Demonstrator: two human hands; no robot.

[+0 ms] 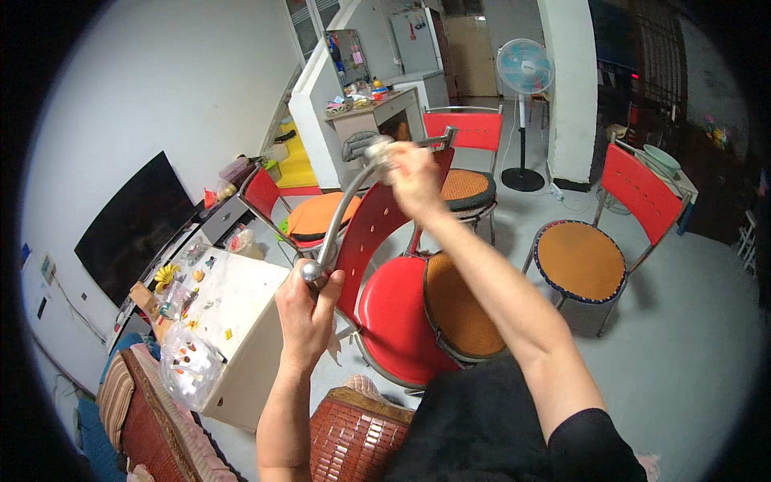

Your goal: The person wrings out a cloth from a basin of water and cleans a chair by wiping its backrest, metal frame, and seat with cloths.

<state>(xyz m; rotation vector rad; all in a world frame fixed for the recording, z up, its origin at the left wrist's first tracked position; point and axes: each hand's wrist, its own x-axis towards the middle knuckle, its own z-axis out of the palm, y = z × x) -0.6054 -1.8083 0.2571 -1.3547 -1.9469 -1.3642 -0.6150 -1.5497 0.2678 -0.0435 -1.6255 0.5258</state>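
A chair with a red backrest (368, 226) and a round red seat (391, 307) stands right in front of me. Along the top of its back runs a bent metal tube (340, 220) with a ball-shaped end. My left hand (306, 316) grips the tube's near end, just below the ball. Farther along, my right hand (415, 178) presses a pale, blurred wad (380, 150), perhaps a cloth, around the tube. Its fingers are partly hidden by blur. A round orange-brown seat cushion (461, 307) with dark edging lies at the right of the red seat.
More red-backed chairs with orange cushions stand at the left (322, 217), behind (464, 187) and at the right (581, 259). A white table (241, 289) holds bananas (165, 276) and plastic bags. A standing fan (524, 66) is near a pillar. A woven-mat seat (361, 434) lies below.
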